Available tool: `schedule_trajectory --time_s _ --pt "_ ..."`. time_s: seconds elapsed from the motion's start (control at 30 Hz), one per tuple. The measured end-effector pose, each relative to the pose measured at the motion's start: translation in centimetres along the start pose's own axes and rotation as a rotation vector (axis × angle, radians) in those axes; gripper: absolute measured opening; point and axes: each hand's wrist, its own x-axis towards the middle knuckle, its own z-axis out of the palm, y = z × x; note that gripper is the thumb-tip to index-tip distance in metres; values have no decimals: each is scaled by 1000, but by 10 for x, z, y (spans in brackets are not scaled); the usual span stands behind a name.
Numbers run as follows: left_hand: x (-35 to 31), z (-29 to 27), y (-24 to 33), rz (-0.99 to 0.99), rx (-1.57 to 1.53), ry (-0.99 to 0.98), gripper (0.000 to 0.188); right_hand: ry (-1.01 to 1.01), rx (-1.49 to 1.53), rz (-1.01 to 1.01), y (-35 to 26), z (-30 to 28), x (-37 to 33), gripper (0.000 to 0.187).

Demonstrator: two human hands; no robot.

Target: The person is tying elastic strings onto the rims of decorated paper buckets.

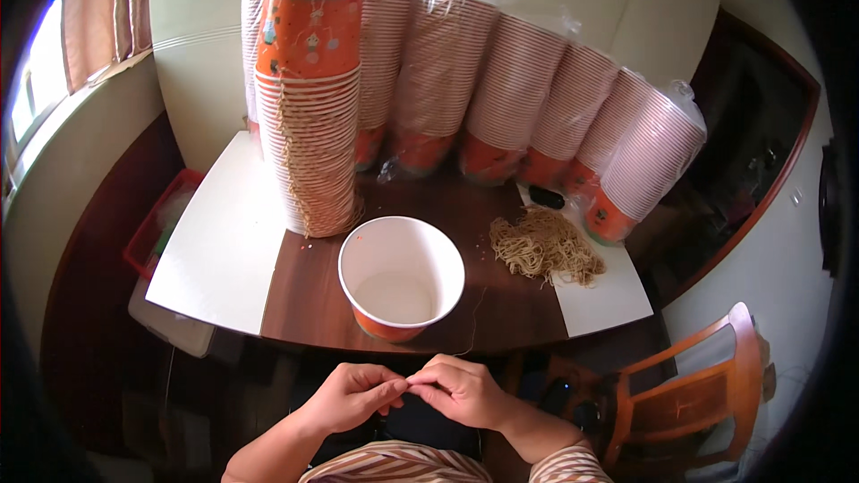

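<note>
Left hand (358, 396) and right hand (463, 391) pinched tip to tip, seemingly on twine strand (473, 329), which trails over surface (304, 295) edge beside paper bucket (401, 268). Step judged: strand-end handling; next move calls for steady fingertip tension

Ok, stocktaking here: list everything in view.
Open tub: one, orange and white, front middle
Unwrapped tub stack: one, orange and white, rear left
Wrapped tub stacks: about seven, pale pink and orange, rear
Twine bundle: one, tan, right
Small object: one, black, behind twine
Table: one, brown and white, centre
Basket: one, red, left
Chair: one, brown, lower right
Curtain: one, brown, upper left
Left hand: one, bare, lower middle
Right hand: one, bare, beside left
</note>
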Motion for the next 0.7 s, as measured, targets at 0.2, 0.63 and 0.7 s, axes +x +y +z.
schedule_trajectory --time_s 0.2,0.63,0.7 --pt "15 -11 -8 -40 -294 -53 41 139 -142 41 5 -6 11 10" --pt "28 -11 -13 -47 -186 -9 23 45 -100 87 20 -2 12 13" --pt "26 -10 -13 -29 -134 3 20 22 -127 103 15 -3 11 11"
